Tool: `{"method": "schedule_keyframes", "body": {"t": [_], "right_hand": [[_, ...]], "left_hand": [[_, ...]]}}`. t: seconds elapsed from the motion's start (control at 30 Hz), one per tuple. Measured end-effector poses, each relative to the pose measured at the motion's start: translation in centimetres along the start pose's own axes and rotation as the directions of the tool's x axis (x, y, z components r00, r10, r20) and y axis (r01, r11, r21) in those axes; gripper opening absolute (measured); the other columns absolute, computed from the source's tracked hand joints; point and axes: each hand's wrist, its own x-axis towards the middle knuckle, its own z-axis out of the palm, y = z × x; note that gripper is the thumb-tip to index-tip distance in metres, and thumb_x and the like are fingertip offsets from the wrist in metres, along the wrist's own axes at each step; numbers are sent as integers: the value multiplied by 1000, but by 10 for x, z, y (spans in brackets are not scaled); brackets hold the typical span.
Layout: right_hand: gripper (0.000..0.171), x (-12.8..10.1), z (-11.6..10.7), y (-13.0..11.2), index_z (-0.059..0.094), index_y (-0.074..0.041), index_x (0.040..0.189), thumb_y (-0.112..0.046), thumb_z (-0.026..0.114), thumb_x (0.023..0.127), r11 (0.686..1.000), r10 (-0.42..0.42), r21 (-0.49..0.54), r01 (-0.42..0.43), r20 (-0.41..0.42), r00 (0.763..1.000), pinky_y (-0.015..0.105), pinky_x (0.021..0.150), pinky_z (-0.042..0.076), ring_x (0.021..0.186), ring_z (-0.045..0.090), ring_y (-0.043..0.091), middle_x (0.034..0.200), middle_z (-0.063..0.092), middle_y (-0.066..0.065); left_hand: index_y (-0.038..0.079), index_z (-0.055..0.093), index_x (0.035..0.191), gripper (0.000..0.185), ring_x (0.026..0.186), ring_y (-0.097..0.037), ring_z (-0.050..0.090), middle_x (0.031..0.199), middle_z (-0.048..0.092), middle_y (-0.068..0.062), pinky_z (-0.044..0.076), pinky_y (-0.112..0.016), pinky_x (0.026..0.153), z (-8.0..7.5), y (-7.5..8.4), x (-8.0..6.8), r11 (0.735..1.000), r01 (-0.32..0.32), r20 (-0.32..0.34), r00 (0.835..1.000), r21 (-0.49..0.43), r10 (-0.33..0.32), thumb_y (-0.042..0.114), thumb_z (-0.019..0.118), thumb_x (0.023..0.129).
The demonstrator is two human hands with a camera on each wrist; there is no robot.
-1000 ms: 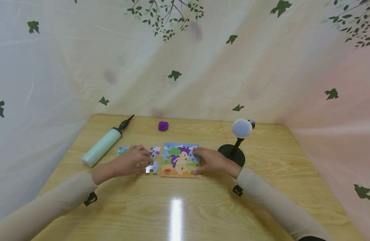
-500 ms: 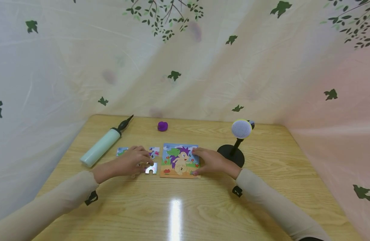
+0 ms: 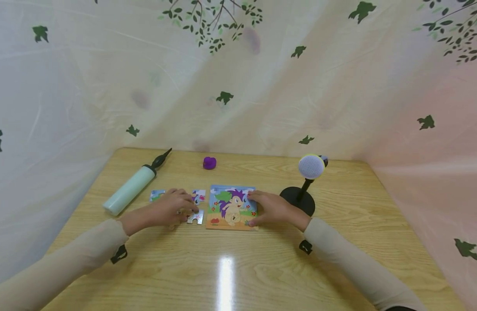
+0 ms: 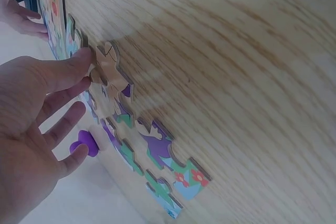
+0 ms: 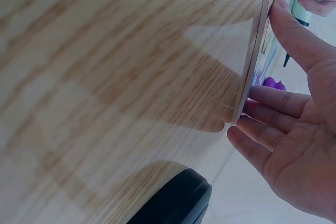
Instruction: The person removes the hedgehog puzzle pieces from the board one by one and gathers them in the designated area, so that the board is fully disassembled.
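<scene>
A square picture puzzle board [image 3: 232, 207] showing a purple-haired hedgehog lies flat mid-table. My right hand [image 3: 276, 209] rests on its right side, thumb on the face by the near corner, fingers fairly straight at the edge. Left of the board my left hand [image 3: 166, 210] reaches over loose puzzle pieces. Its thumb and index finger pinch a jigsaw piece [image 3: 196, 217] that lies low near the table, partly covered by the fingers. Another piece [image 3: 198, 195] lies just beyond. In the left wrist view, more pieces [image 4: 191, 178] spread across the wood beneath the hand.
A pale green hand pump [image 3: 131, 190] with a black nozzle lies at the left. A small purple toy [image 3: 209, 163] sits at the back. On the right, close to my right hand, stands a toy microphone [image 3: 311, 167] on a round black base [image 3: 296, 199].
The piece at my left fingertips shifts slightly and its glare fades. My left hand moves barely at all; my right hand and the board stay in place.
</scene>
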Motion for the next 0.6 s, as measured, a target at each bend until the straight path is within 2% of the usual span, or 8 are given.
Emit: {"method": "schedule_keyframes", "body": {"t": [0.6], "right_hand": [[89, 0, 0, 0, 48, -1, 150, -52, 79, 84, 1000, -2, -15, 2, 1, 1000, 53, 119, 37, 149, 38, 37, 159, 42, 16]], "left_hand": [[16, 77, 112, 29, 117, -34, 61, 122, 73, -7, 43, -66, 103, 0, -3, 2, 999, 5, 4, 1000, -32, -4, 10, 81, 84]]}}
